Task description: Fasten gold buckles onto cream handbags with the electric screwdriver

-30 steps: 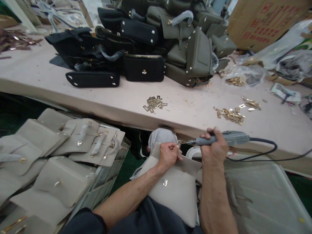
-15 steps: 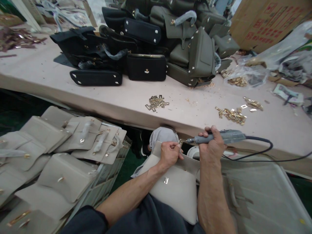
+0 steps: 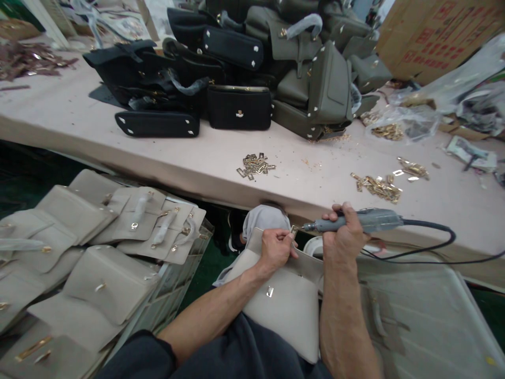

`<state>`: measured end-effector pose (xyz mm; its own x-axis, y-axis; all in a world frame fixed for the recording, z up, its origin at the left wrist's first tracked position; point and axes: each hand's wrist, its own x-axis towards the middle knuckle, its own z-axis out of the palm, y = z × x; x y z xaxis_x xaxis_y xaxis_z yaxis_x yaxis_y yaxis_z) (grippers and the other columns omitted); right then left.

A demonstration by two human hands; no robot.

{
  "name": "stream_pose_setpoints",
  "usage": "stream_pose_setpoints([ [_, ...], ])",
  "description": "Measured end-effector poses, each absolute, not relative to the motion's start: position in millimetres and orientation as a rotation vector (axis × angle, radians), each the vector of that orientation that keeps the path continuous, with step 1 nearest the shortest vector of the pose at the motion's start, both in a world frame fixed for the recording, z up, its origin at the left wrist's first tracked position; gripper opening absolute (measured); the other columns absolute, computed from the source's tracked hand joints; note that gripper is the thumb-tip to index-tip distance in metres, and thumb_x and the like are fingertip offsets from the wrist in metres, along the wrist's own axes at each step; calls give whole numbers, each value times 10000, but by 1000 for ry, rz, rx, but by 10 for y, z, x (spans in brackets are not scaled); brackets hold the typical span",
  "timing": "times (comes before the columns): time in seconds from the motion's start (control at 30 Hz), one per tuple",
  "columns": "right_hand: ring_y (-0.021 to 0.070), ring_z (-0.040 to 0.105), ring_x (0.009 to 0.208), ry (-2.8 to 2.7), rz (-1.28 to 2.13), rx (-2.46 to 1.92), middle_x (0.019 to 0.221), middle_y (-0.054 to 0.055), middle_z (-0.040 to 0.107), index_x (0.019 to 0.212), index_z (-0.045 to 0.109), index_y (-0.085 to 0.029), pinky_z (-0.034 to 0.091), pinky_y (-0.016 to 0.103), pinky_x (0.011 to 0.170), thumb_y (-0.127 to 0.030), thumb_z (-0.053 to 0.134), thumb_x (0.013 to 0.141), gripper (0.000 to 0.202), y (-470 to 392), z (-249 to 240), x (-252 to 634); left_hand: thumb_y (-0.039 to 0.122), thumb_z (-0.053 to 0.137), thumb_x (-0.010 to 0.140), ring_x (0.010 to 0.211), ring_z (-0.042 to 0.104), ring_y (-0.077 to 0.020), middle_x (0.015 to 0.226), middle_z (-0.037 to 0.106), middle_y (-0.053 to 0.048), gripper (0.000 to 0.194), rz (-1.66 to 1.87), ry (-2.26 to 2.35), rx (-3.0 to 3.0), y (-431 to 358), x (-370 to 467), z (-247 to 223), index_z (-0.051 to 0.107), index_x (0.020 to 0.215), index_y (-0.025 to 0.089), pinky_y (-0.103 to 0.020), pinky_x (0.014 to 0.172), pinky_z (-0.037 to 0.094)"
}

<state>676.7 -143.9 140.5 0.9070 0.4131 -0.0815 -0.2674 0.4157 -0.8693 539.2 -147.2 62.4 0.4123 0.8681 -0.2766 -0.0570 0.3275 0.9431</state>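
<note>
A beige handbag (image 3: 288,305) lies on my lap below the table edge. My left hand (image 3: 275,248) pinches a small gold metal fitting (image 3: 293,230) at the bag's top edge. My right hand (image 3: 342,237) is closed around a grey corded electric screwdriver (image 3: 363,221), held level, its tip pointing left at the fitting. The tool's black cable (image 3: 434,247) trails to the right along the table edge.
Black handbags (image 3: 165,89) and olive handbags (image 3: 315,79) are heaped at the back of the pink table (image 3: 197,158). Gold fittings lie in small piles (image 3: 254,165) (image 3: 379,187). A crate at left holds several beige bags (image 3: 106,247). A grey tray (image 3: 426,316) sits at right, a cardboard box (image 3: 434,37) beyond.
Hardly anything differs. My view has drifted slightly, and the screwdriver tip stays at the fitting that my left hand holds.
</note>
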Motion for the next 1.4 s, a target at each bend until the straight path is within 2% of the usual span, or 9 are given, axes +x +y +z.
stream_pose_setpoints([
  [0.37,70,521,469,-400,278,-1090,698,-6,652,733,600,-167,500,218,457,-269,798,800,232,-1387,1484,6504,263,638,899,401,613,-145,458,655,-32,266,728,969,1091,-1463,5375,715,731,688,131,-213,468,438],
  [0.53,84,522,461,-591,362,-1077,688,11,651,700,614,-153,475,247,467,-248,805,805,237,-1398,1496,6453,271,643,893,378,589,-132,448,645,-31,281,738,948,1093,-1463,5363,700,722,662,133,-201,446,411],
  [0.83,90,491,430,-760,484,-1013,633,-21,606,660,584,-165,434,267,461,-160,805,805,265,-1404,1468,6510,299,650,886,366,581,-123,466,653,-32,279,755,902,1052,-1467,5370,542,715,670,134,-192,435,410],
  [1.23,83,499,441,-838,616,-1034,607,-35,586,686,576,-170,431,245,464,-213,843,787,289,-1428,1454,6518,331,647,885,388,589,-131,468,654,-34,284,720,895,1058,-1476,5337,582,709,682,142,-204,463,421],
  [1.4,64,476,464,-659,637,-891,702,-22,621,731,575,-173,460,247,507,-222,798,774,232,-1445,1644,6837,314,606,903,402,603,-147,452,652,-35,280,737,932,1072,-1488,5333,651,733,722,141,-231,529,462],
])
